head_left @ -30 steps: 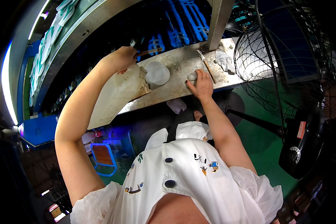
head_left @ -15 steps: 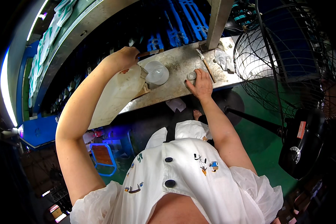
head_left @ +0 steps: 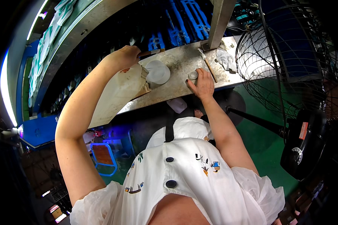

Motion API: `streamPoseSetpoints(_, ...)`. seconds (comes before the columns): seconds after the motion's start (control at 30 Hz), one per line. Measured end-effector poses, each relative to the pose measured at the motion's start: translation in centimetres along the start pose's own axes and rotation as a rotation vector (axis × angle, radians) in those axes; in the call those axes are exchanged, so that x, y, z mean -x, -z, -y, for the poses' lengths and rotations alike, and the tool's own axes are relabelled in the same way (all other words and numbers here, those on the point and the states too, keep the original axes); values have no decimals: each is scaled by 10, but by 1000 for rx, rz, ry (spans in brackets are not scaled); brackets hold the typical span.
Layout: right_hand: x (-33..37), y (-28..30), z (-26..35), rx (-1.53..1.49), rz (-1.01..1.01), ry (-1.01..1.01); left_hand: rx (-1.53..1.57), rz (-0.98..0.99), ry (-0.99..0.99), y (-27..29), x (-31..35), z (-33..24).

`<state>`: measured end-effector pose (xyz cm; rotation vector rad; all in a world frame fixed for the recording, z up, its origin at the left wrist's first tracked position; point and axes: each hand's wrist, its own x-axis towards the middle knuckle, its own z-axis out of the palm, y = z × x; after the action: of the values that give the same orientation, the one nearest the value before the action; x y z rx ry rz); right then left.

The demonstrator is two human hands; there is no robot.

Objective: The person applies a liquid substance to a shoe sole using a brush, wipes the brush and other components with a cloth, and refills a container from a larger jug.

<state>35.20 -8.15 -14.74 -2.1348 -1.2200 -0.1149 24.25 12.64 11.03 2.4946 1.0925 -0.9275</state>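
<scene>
Left hand: gripping wooden-handled tool beyond plastic tub
Right hand: clasping grey jar right of tub
Both hands: staying put

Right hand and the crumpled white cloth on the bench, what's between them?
In the head view, a slim wooden-handled tool lies between the right hand and the crumpled white cloth.

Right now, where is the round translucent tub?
In the head view, the round translucent tub stands on the metal bench between the left hand and the right hand, left of the small grey round object.
</scene>
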Motion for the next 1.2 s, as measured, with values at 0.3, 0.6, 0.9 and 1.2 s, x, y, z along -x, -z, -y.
streamPoseSetpoints(0.3,1,0,-1,-5,-16,16,47,-11,34,2,0,2)
streamPoseSetpoints(0.6,1,-1,0,1,-18,14,43,-5,36,3,1,4)
streamPoseSetpoints(0.9,1,-2,-1,12,-2,2,50,-17,24,4,1,5)
streamPoseSetpoints(1.2,0,-1,0,14,-12,11,-30,53,68,8,0,-3)
